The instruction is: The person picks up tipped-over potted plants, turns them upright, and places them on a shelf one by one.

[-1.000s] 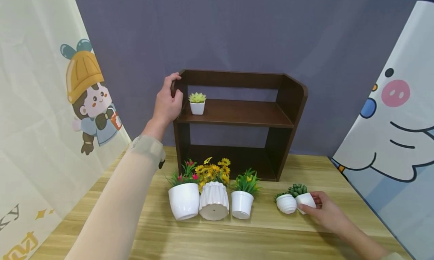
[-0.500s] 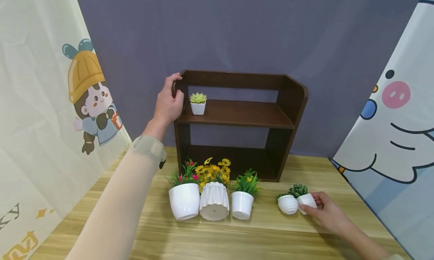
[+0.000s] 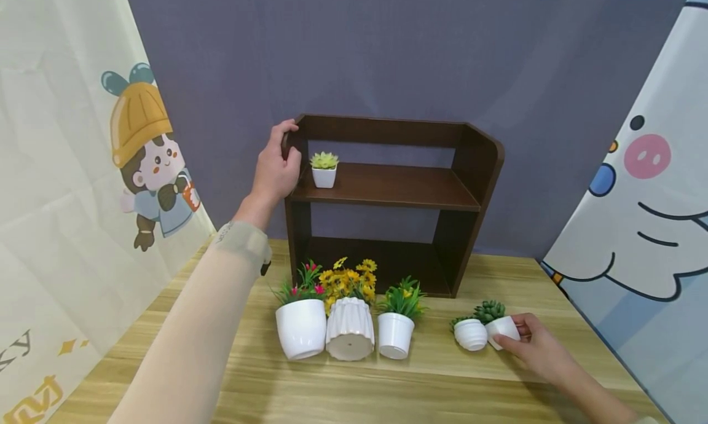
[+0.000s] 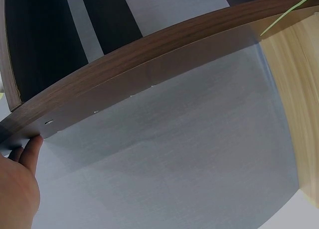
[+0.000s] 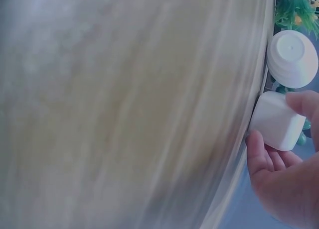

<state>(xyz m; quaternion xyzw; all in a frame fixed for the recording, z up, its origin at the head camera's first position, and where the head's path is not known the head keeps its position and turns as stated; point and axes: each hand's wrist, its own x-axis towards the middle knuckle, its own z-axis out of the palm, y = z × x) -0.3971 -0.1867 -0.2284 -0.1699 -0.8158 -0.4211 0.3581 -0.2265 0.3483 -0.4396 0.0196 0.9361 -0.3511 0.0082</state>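
My left hand (image 3: 278, 169) grips the upper left side panel of a dark brown two-tier shelf (image 3: 387, 184); in the left wrist view its fingers (image 4: 33, 152) touch the panel's outer face. At the right of the table, my right hand (image 3: 544, 350) holds a small white square pot (image 3: 504, 332) with a dark green succulent (image 3: 489, 311), thumb on one side and fingers on the other. The pot is tilted. Touching or nearly touching it is a round ribbed white pot (image 3: 471, 335), also seen from below as a white pot (image 5: 292, 58) in the right wrist view.
A light green succulent in a white pot (image 3: 324, 177) stands on the upper shelf. In front of the shelf lie a white pot with pink flowers (image 3: 302, 329), a fluted pot with yellow flowers (image 3: 350, 332) and a smaller green-leaved pot (image 3: 395, 335), on a wooden table (image 3: 387, 393).
The square pot and my right hand have shifted very slightly to the right in the head view, partly with the whole scene. My left hand keeps its grip on the shelf.
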